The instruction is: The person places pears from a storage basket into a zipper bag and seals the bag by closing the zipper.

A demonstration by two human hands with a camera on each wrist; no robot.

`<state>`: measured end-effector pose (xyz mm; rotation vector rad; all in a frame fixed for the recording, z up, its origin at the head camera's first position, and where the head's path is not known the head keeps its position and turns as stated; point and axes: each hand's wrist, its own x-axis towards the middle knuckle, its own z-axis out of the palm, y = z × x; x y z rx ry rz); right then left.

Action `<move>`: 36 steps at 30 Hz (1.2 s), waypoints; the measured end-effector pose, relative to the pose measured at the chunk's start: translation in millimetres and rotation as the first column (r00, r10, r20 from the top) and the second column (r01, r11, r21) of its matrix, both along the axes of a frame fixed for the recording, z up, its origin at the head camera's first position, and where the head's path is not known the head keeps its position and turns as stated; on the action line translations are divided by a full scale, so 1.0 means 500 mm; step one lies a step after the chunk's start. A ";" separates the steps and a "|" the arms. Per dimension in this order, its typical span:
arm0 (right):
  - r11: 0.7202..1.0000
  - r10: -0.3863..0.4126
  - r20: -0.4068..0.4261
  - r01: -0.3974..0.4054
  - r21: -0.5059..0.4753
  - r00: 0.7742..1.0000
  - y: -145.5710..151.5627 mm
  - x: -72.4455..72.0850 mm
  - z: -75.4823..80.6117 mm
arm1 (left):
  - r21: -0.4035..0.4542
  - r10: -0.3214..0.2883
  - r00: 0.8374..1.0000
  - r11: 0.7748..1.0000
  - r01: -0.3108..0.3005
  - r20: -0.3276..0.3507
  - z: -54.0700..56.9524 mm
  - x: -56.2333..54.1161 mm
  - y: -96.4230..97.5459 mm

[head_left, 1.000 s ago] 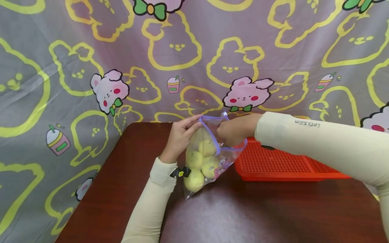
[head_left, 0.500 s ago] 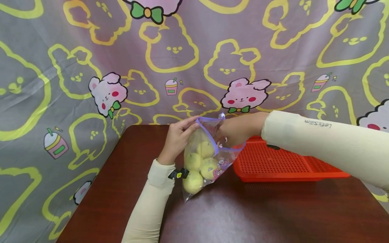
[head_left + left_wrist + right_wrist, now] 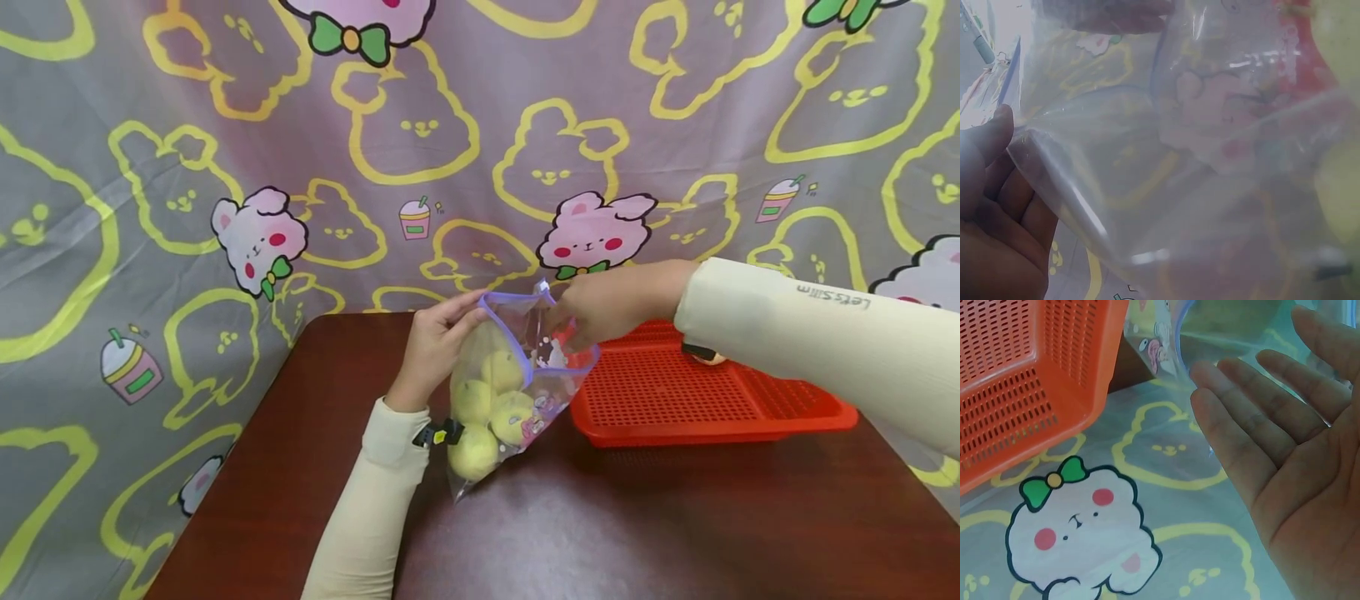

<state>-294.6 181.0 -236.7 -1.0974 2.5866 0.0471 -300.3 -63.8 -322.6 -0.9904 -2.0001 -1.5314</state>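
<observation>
A clear zip bag (image 3: 551, 404) with a purple-edged mouth leans upright over the table, several round pale yellow fruits (image 3: 474, 452) resting inside it. My left hand (image 3: 431, 350) pinches the left corner of its rim between thumb and fingers. In the left wrist view, the thumb (image 3: 1001, 128) presses the plastic at that corner. At the bag's open mouth is my right hand (image 3: 615, 302), fingertips just within the rim. Seen from the right wrist, its fingers (image 3: 1235, 440) are spread and fairly straight, and the palm holds nothing.
A red perforated plastic basket (image 3: 660, 392) stands on the dark brown table (image 3: 600, 517), right of the bag and under my right forearm. Behind the table hangs a grey cartoon-print curtain (image 3: 465, 83). A small white zip slider (image 3: 542, 287) sits on the bag's far rim.
My right hand has drawn back from deep in the bag, up and to the right, to its mouth. The left hand keeps its pinch on the rim. The head view has shifted slightly.
</observation>
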 end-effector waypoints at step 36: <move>0.987 -0.158 0.020 0.158 -0.024 0.987 0.142 0.015 -0.006 | 0.001 -0.013 1.000 1.000 0.013 -0.027 -0.007 -0.001 -0.001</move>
